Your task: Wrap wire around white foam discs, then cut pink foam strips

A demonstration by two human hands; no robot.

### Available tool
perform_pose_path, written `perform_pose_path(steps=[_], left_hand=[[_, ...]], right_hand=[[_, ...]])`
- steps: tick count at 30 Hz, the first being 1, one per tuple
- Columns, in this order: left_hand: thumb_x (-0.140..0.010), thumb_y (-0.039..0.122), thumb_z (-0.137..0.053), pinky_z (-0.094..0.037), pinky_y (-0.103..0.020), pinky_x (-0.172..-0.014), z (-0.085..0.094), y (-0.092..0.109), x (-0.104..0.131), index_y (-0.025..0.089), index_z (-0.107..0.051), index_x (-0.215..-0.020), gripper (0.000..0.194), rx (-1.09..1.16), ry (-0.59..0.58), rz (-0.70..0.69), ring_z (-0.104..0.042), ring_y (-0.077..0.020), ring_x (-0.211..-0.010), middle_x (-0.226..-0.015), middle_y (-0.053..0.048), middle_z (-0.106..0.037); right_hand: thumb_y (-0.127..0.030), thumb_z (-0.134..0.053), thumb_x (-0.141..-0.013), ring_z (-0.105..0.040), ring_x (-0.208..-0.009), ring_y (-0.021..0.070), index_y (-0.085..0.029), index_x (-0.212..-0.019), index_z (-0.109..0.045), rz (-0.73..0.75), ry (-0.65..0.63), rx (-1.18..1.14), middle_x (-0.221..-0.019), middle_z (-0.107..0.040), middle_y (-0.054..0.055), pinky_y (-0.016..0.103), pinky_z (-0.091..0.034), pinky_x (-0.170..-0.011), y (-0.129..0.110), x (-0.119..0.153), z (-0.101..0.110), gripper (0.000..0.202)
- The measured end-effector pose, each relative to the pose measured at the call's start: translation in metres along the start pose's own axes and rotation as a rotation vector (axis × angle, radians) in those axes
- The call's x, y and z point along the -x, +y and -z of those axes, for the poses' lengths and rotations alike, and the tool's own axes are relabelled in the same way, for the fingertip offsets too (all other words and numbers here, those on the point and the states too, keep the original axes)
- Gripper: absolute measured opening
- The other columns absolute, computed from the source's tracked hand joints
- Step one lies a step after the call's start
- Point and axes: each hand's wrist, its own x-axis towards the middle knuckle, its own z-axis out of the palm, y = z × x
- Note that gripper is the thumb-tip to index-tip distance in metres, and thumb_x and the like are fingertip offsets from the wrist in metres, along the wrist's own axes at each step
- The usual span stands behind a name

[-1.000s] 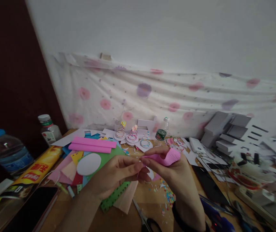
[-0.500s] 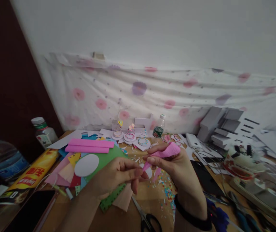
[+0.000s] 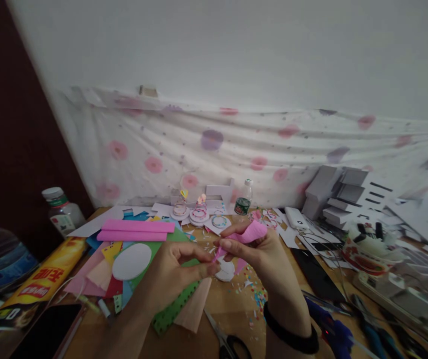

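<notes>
A strip of pink crepe paper [image 3: 253, 232] is held above the middle of the table by both hands. My right hand [image 3: 257, 252] grips it between thumb and fingers, its wide end sticking up past the knuckles. With thumb and fingertips, my left hand [image 3: 186, 267] pinches the narrow, twisted lower end. Below the hands lies a small white paper disc [image 3: 225, 270], partly hidden. A green dotted strip [image 3: 174, 309] and a peach paper piece [image 3: 195, 306] lie under my left hand. Black-handled scissors [image 3: 225, 339] rest near the front edge.
Pink paper rolls [image 3: 135, 230] and a white oval [image 3: 131, 262] lie on coloured sheets at left. Small decorated discs [image 3: 199, 213] and a bottle [image 3: 243, 199] stand at the back. Confetti [image 3: 259, 296], a blue glue gun [image 3: 328, 326], pliers [image 3: 371, 326] and a power strip [image 3: 397, 301] are right.
Both hands have shifted slightly left in view with the pink crepe paper, and the whole scene has shifted a little too. The left fingertips now sit closer to the right hand's grip.
</notes>
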Motion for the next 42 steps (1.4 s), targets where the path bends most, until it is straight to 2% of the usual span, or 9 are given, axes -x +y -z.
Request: perform_pose_path(steps=[8, 14, 18, 21, 27, 30, 37, 39, 42], left_hand=[[-0.062, 0.036, -0.087, -0.046, -0.040, -0.085, 0.006, -0.004, 0.002, 0.022, -0.067, -0.055, 0.026, -0.101, 0.004, 0.033, -0.060, -0.0203, -0.068, -0.062, 0.001, -0.067], [-0.062, 0.034, -0.086, -0.041, -0.031, -0.065, 0.003, 0.006, 0.004, 0.021, -0.064, -0.061, 0.026, -0.186, 0.046, 0.088, -0.057, -0.0194, -0.069, -0.063, 0.002, -0.063], [-0.065, 0.036, -0.083, -0.036, -0.029, -0.063, 0.008, 0.003, -0.001, 0.020, -0.073, -0.071, 0.020, -0.134, -0.192, 0.053, -0.050, -0.0165, -0.066, -0.063, 0.004, -0.055], [-0.069, 0.037, -0.082, -0.034, -0.030, -0.063, 0.011, -0.006, -0.005, 0.021, -0.071, -0.056, 0.024, -0.063, -0.257, -0.013, -0.045, -0.0159, -0.066, -0.062, 0.003, -0.051], [-0.055, 0.035, -0.094, -0.045, -0.035, -0.084, 0.010, -0.013, -0.009, 0.023, -0.068, -0.050, 0.029, 0.113, -0.163, -0.053, -0.061, -0.0213, -0.086, -0.074, 0.001, -0.066], [-0.051, 0.041, -0.095, -0.047, -0.036, -0.079, 0.008, -0.011, -0.009, 0.022, -0.059, -0.045, 0.041, 0.086, -0.102, -0.031, -0.062, -0.0226, -0.082, -0.070, 0.000, -0.065], [-0.060, 0.052, -0.086, -0.042, -0.034, -0.068, 0.009, -0.006, -0.003, 0.022, -0.056, -0.049, 0.043, -0.300, 0.302, -0.119, -0.053, -0.0197, -0.069, -0.065, 0.002, -0.053], [-0.064, 0.050, -0.084, -0.042, -0.034, -0.074, 0.011, -0.002, 0.000, 0.022, -0.057, -0.053, 0.040, -0.366, 0.262, -0.143, -0.055, -0.0212, -0.076, -0.072, 0.001, -0.056], [-0.063, 0.045, -0.086, -0.044, -0.035, -0.080, 0.014, 0.004, 0.002, 0.022, -0.061, -0.067, 0.034, -0.242, -0.008, -0.042, -0.061, -0.0248, -0.088, -0.080, 0.001, -0.065]], right_hand=[[-0.027, -0.088, -0.072, -0.067, -0.053, 0.0116, -0.024, -0.075, -0.082, 0.006, -0.034, 0.019, -0.065, -0.076, 0.000, 0.020, -0.058, -0.052, 0.002, 0.003, -0.005, 0.007], [-0.031, -0.086, -0.075, -0.068, -0.058, 0.0121, -0.023, -0.075, -0.081, -0.020, -0.040, 0.037, -0.070, -0.078, 0.002, 0.019, -0.057, -0.052, 0.002, 0.003, -0.004, 0.009], [-0.034, -0.087, -0.073, -0.068, -0.057, 0.0124, -0.023, -0.074, -0.081, -0.044, -0.069, 0.029, -0.069, -0.077, 0.001, 0.019, -0.057, -0.050, 0.003, 0.002, -0.005, 0.012], [-0.034, -0.089, -0.070, -0.068, -0.055, 0.0131, -0.023, -0.073, -0.080, -0.027, -0.053, 0.011, -0.067, -0.077, 0.001, 0.020, -0.057, -0.048, 0.002, 0.002, -0.009, 0.014], [-0.028, -0.084, -0.076, -0.065, -0.052, 0.0110, -0.023, -0.071, -0.080, 0.009, -0.046, 0.031, -0.067, -0.076, 0.000, 0.020, -0.055, -0.049, 0.001, 0.003, -0.013, 0.007], [-0.026, -0.082, -0.078, -0.066, -0.056, 0.0116, -0.024, -0.072, -0.080, 0.032, -0.051, 0.037, -0.068, -0.076, 0.000, 0.020, -0.055, -0.051, 0.000, 0.003, -0.013, 0.007], [-0.029, -0.082, -0.077, -0.069, -0.057, 0.0137, -0.023, -0.074, -0.081, 0.044, 0.028, 0.103, -0.070, -0.078, 0.002, 0.018, -0.055, -0.045, 0.001, 0.001, -0.018, 0.007], [-0.032, -0.082, -0.077, -0.070, -0.055, 0.0151, -0.023, -0.076, -0.081, 0.018, 0.010, 0.088, -0.069, -0.078, 0.003, 0.017, -0.051, -0.038, 0.002, 0.001, -0.019, 0.009], [-0.032, -0.083, -0.077, -0.070, -0.052, 0.0149, -0.024, -0.078, -0.082, -0.005, -0.005, 0.053, -0.066, -0.077, 0.002, 0.015, -0.047, -0.032, 0.003, 0.001, -0.018, 0.008]])
